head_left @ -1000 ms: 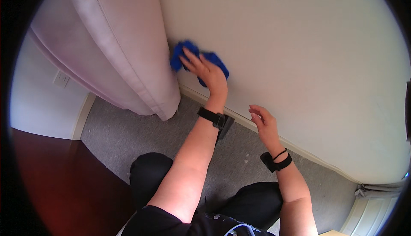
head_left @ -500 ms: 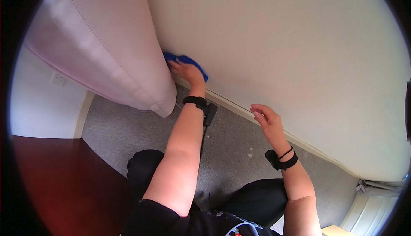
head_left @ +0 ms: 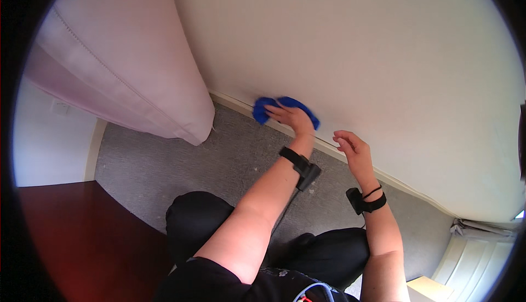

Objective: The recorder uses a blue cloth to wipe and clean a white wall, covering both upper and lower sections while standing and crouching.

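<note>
A blue cloth [head_left: 298, 106] is spread under my left hand [head_left: 291, 118], which presses it against the foot of the pale wall [head_left: 350, 44], just at the skirting board [head_left: 235, 104]. The left fingers point left and lie over the cloth; the hand is a little blurred. My right hand [head_left: 353, 147] hovers beside the wall, to the right of the cloth and apart from it. Its fingers are loosely curled, with gaps between them, and nothing shows in them. Both wrists wear black straps with small black devices.
A pale pink curtain [head_left: 137, 61] hangs at the left, its lower corner near the grey carpet [head_left: 148, 165]. Behind it is a wall socket [head_left: 60, 107]. A dark red-brown wooden surface [head_left: 82, 242] fills the lower left. Grey fabric [head_left: 482, 228] lies over a white panelled piece at the right.
My left hand has slid the blue cloth right along the skirting board, away from the curtain. My right hand has shifted slightly to the right.
</note>
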The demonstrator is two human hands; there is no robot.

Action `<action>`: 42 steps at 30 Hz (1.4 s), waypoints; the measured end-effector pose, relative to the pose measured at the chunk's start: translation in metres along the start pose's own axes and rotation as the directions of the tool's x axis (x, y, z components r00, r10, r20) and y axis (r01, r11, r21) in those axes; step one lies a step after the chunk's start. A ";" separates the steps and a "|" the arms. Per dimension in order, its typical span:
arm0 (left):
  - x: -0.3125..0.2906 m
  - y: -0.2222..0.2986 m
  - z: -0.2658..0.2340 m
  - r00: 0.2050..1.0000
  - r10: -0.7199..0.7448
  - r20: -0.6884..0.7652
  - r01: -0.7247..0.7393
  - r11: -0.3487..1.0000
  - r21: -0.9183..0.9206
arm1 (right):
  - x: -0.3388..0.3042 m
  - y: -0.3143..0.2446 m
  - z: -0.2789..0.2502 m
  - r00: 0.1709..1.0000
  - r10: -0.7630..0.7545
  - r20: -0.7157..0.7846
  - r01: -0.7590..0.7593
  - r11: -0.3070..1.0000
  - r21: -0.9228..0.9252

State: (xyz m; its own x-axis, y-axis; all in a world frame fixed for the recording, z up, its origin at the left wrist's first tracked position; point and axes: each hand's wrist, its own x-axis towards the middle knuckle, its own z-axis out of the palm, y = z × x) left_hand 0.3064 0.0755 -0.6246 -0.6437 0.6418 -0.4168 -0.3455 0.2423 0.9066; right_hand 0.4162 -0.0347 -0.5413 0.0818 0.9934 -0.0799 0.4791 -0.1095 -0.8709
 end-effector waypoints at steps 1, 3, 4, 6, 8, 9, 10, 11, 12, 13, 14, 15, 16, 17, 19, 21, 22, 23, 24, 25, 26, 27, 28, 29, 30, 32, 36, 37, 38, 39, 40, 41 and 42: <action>-0.019 -0.003 0.001 0.999 0.006 0.040 -0.006 1.000 0.006 | 0.000 0.001 -0.001 1.000 0.020 0.022 -0.019 0.999 -0.032; -0.044 -0.026 0.004 0.993 0.016 0.119 -0.018 1.000 0.018 | 0.000 0.000 0.004 0.998 0.032 0.058 -0.029 0.998 -0.059; -0.060 -0.026 0.004 0.992 0.006 0.127 -0.009 1.000 0.019 | -0.002 0.004 0.001 0.998 0.036 0.044 -0.033 0.997 -0.063; -0.081 -0.024 0.003 0.956 -0.098 0.277 0.105 0.994 -0.010 | -0.004 0.007 -0.003 0.999 0.042 0.030 -0.040 0.997 -0.068; -0.078 -0.020 0.002 0.954 -0.115 0.277 0.133 0.990 -0.045 | -0.005 0.007 -0.004 0.999 0.029 0.035 -0.027 0.998 -0.049; -0.078 -0.012 -0.001 0.948 -0.130 0.289 0.159 0.984 -0.078 | -0.005 0.008 -0.005 0.999 0.031 0.032 -0.029 0.998 -0.049; -0.075 -0.004 -0.005 0.945 -0.142 0.296 0.182 0.977 -0.113 | -0.004 0.008 -0.002 1.000 0.012 0.025 -0.011 0.999 -0.043; -0.068 0.005 -0.008 0.946 -0.139 0.293 0.178 0.977 -0.113 | -0.004 0.008 0.000 1.000 -0.007 0.018 0.008 0.999 -0.037; -0.061 0.012 -0.007 0.960 -0.108 0.258 0.143 0.983 -0.119 | -0.004 0.008 0.001 1.000 -0.005 0.014 0.006 0.999 -0.039; -0.051 0.017 -0.009 0.974 -0.074 0.213 0.102 0.987 -0.123 | -0.003 0.005 0.004 0.999 -0.023 0.024 0.024 0.999 -0.047; -0.040 0.023 -0.011 0.975 -0.073 0.209 0.100 0.988 -0.121 | -0.004 0.003 0.006 0.999 -0.040 0.034 0.042 0.998 -0.055; -0.025 0.030 -0.014 0.988 -0.023 0.155 0.044 0.990 -0.137 | -0.003 0.000 0.008 0.998 -0.046 0.042 0.048 0.998 -0.049; -0.009 0.037 -0.016 0.995 0.028 0.099 -0.013 0.989 -0.150 | -0.003 -0.003 0.011 0.998 -0.039 0.056 0.042 0.998 -0.043; 0.012 0.032 -0.017 0.995 0.034 0.089 -0.020 0.988 -0.151 | -0.002 -0.006 0.013 0.997 -0.032 0.068 0.035 0.999 -0.037; 0.063 0.010 -0.025 0.966 0.248 0.065 -0.256 0.956 0.147 | 0.001 -0.009 0.020 0.992 -0.038 0.117 0.045 0.997 -0.058; 0.070 0.044 -0.029 0.981 0.194 0.018 -0.195 0.981 0.006 | 0.002 -0.005 0.012 0.992 -0.017 0.126 0.031 0.994 -0.104; 0.076 0.058 -0.034 0.990 0.137 -0.036 -0.141 0.981 -0.135 | 0.001 -0.005 0.011 0.992 -0.020 0.124 0.031 0.995 -0.090; 0.094 0.063 -0.039 0.983 0.167 -0.074 -0.175 0.976 -0.126 | 0.002 -0.008 0.011 0.992 -0.029 0.127 0.038 0.997 -0.072; 0.115 0.065 -0.045 0.973 0.199 -0.116 -0.212 0.971 -0.113 | 0.002 -0.011 0.013 0.991 -0.034 0.130 0.042 0.997 -0.064; 0.138 0.059 -0.047 0.974 0.199 -0.112 -0.211 0.971 -0.112 | 0.002 -0.011 0.012 0.989 -0.037 0.140 0.047 0.996 -0.070; 0.163 0.049 -0.050 0.968 0.221 -0.121 -0.237 0.962 -0.136 | 0.001 -0.011 0.010 0.988 -0.038 0.148 0.050 0.996 -0.077; 0.191 0.038 -0.054 0.960 0.245 -0.135 -0.265 0.951 -0.158 | 0.001 -0.013 0.009 0.989 -0.035 0.146 0.046 0.996 -0.076; 0.215 0.027 -0.055 0.952 0.268 -0.147 -0.292 0.939 -0.180 | 0.001 -0.015 0.009 0.989 -0.017 0.145 0.027 0.997 -0.070; 0.232 0.016 -0.054 0.945 0.287 -0.156 -0.315 0.927 -0.202 | 0.002 -0.014 0.007 0.990 0.004 0.141 0.006 0.998 -0.067; 0.235 0.003 -0.045 0.942 0.298 -0.156 -0.328 0.917 -0.228 | 0.002 -0.010 0.002 0.992 0.018 0.126 -0.008 0.997 -0.077; 0.223 -0.045 -0.034 0.979 0.164 -0.120 -0.185 0.964 -0.191 | -0.002 -0.003 -0.011 0.995 0.004 0.104 0.009 0.992 -0.124; 0.212 -0.075 -0.030 0.983 0.101 -0.155 -0.152 0.919 -0.365 | 0.000 0.000 0.008 0.999 0.014 0.038 -0.015 0.999 0.032; 0.135 -0.066 -0.004 0.996 0.025 -0.080 -0.037 0.988 -0.153 | -0.007 0.015 -0.017 0.999 0.037 -0.005 -0.037 0.999 -0.038; 0.091 -0.050 -0.002 0.998 -0.013 -0.060 0.017 0.997 0.078 | -0.011 0.017 -0.025 0.999 0.032 -0.008 -0.033 0.997 -0.071; 0.089 -0.051 -0.010 0.998 -0.003 -0.056 0.010 0.992 0.125 | -0.009 0.011 -0.016 1.000 0.018 0.015 -0.017 0.999 -0.047; 0.078 -0.053 -0.013 0.999 -0.014 -0.037 0.020 0.985 0.173 | -0.010 0.008 -0.013 0.999 0.024 0.037 -0.022 0.998 -0.055; 0.062 -0.059 -0.014 0.998 -0.054 -0.007 0.055 0.987 0.149 | -0.011 0.008 -0.011 0.998 0.033 0.059 -0.029 0.997 -0.067; 0.035 -0.056 -0.011 0.994 -0.102 0.037 0.097 0.988 0.122 | -0.012 0.009 -0.015 0.998 0.038 0.055 -0.034 0.997 -0.073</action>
State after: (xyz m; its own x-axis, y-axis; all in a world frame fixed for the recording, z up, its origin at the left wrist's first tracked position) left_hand 0.2955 0.0764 -0.6912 -0.5790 0.6404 -0.5046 -0.3201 0.3906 0.8631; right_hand 0.4330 -0.0486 -0.5410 0.0521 0.9888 -0.1397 0.5383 -0.1456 -0.8301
